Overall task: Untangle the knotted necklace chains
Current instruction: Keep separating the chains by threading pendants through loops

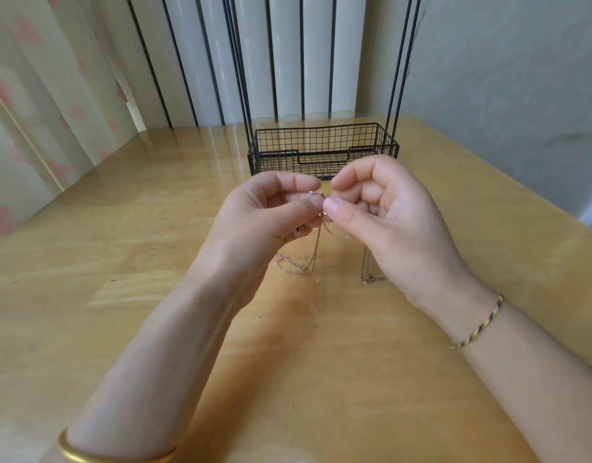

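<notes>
Two thin necklace chains meet in a small knot [318, 195], held up above the wooden table [121, 295]. My left hand [264, 215] pinches the knot between thumb and curled fingers. My right hand [385, 212] pinches it from the other side with thumb and forefinger. A rose-gold chain [293, 264] hangs down and lies looped on the table below my left hand. A darker silver chain [366, 269] hangs down beside my right palm, and its end rests on the table.
A black wire basket [321, 150] on a tall wire stand sits just behind my hands. A curtain [37, 111] hangs at the left and a wall stands at the right. The table's right edge runs diagonally.
</notes>
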A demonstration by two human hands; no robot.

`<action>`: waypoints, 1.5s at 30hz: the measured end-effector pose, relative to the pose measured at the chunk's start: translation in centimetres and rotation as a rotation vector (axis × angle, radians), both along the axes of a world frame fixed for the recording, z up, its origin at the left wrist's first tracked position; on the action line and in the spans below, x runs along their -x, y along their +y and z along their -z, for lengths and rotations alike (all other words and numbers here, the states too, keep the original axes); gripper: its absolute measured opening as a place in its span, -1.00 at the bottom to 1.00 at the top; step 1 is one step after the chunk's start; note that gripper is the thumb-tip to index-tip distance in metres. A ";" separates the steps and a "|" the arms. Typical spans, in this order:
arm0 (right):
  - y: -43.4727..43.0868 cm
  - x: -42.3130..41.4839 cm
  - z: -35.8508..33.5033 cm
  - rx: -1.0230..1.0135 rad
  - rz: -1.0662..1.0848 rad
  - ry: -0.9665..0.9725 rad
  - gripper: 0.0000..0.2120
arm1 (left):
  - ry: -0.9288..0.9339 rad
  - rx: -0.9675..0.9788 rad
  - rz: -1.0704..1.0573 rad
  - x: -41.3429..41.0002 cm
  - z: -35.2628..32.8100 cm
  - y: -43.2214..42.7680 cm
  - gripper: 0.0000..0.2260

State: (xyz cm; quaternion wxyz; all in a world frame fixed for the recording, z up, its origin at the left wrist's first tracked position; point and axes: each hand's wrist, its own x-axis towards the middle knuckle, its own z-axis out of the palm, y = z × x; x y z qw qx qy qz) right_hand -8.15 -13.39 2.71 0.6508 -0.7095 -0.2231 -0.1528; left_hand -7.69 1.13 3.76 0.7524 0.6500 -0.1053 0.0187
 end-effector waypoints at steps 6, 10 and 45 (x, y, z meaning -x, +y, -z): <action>-0.1 -0.4 0.0 0.050 0.085 -0.037 -0.87 | -0.093 -0.140 -0.066 0.0 0.1 -0.1 -0.87; -0.2 -0.3 0.0 0.085 0.107 -0.057 -0.80 | -0.196 -0.266 -0.138 -0.1 0.4 -0.1 -0.86; -0.5 -0.5 -0.2 0.254 0.231 -0.040 -0.82 | -0.280 -0.462 -0.183 -0.2 0.5 -0.1 -0.80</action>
